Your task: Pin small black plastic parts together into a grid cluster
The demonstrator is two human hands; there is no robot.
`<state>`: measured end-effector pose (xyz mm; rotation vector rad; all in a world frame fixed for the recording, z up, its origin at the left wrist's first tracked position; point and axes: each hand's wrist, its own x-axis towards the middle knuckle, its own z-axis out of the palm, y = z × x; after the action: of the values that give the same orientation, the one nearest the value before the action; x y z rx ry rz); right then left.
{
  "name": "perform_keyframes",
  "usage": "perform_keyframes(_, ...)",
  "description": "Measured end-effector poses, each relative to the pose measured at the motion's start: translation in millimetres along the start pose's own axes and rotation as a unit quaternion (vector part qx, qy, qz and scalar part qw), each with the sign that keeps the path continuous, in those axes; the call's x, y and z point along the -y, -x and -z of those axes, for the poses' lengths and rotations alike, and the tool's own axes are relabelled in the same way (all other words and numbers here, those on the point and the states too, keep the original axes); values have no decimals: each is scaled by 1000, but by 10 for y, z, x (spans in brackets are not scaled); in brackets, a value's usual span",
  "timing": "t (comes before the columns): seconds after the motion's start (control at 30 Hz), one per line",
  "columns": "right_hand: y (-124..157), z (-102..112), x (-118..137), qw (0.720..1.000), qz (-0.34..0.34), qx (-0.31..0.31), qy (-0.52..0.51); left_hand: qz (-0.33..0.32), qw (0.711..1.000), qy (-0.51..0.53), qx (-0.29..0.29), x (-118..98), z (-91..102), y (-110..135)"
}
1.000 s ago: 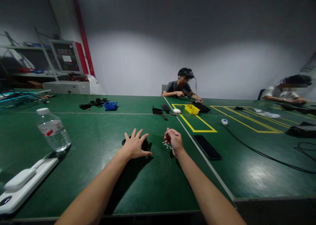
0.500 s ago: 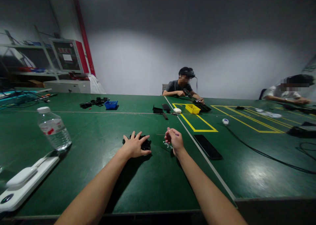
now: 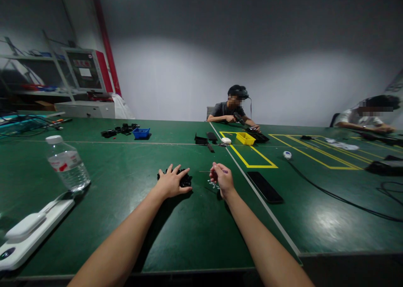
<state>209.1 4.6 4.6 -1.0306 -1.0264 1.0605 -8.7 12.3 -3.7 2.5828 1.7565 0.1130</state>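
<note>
My left hand [image 3: 171, 181] lies with fingers spread over a small black part [image 3: 185, 180] on the green table [image 3: 195, 228]. My right hand [image 3: 221, 178] is curled closed around a thin tool [image 3: 208, 172] whose slim tip points left toward the black part. Some small pale bits [image 3: 213, 183] lie on the table just under and left of my right hand.
A water bottle [image 3: 66, 164] and a white device [image 3: 30, 232] stand at the left. A black phone [image 3: 264, 187] lies right of my right hand by the yellow floor-tape outline [image 3: 252, 156]. Blue bin [image 3: 140, 133], yellow bin [image 3: 245, 139], and two seated people are farther back.
My left hand has shifted slightly away from me and settled lower over the black part. My right hand has barely moved.
</note>
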Motion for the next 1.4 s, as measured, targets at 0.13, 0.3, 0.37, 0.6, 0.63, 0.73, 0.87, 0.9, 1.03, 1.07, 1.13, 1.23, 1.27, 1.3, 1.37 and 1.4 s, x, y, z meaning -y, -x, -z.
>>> perform_keyframes(0.13, 19, -8, 30, 1000, 3, 2, 5, 4, 1000, 7, -15, 6, -3, -3)
perform_keyframes(0.3, 30, -13, 47, 1000, 5, 5, 11, 0, 1000, 6, -25, 11, -9, 3)
perform_keyframes(0.37, 25, -13, 39, 1000, 6, 5, 11, 1, 1000, 4, -27, 13, -9, 4)
perform_keyframes(0.6, 4, -12, 11, 1000, 6, 5, 10, -4, 999, 11, -30, 25, 26, 30)
perform_keyframes(0.63, 4, -12, 12, 1000, 8, 6, 9, -3, 999, 13, -36, 25, 36, 35)
perform_keyframes(0.73, 5, -9, 19, 1000, 10, 2, 7, 10, 997, 16, -70, 26, 69, 44)
perform_keyframes(0.87, 7, -5, 22, 1000, 11, -5, 7, 63, 991, 12, -115, 30, 119, 53)
perform_keyframes(0.9, 7, -4, 22, 1000, 12, -6, 8, 82, 989, 9, -119, 33, 132, 55)
perform_keyframes(1.03, 2, -1, 16, 1000, 16, -10, 12, 153, 982, -11, -107, 51, 170, 62)
perform_keyframes(1.07, -1, 1, 14, 1000, 19, -13, 14, 165, 981, -15, -101, 58, 174, 62)
perform_keyframes(1.13, -10, 5, 11, 999, 25, -19, 15, 180, 979, -21, -92, 72, 176, 59)
perform_keyframes(1.23, -20, 11, 10, 999, 32, -29, 15, 191, 978, -20, -81, 96, 166, 51)
perform_keyframes(1.27, -22, 13, 11, 999, 34, -31, 15, 191, 978, -19, -78, 103, 162, 48)
perform_keyframes(1.3, -24, 14, 12, 999, 35, -32, 15, 190, 979, -17, -78, 109, 157, 46)
perform_keyframes(1.37, -27, 15, 13, 999, 36, -33, 15, 184, 980, -13, -77, 120, 152, 41)
perform_keyframes(1.4, -29, 16, 13, 999, 37, -35, 15, 181, 981, -11, -75, 125, 151, 40)
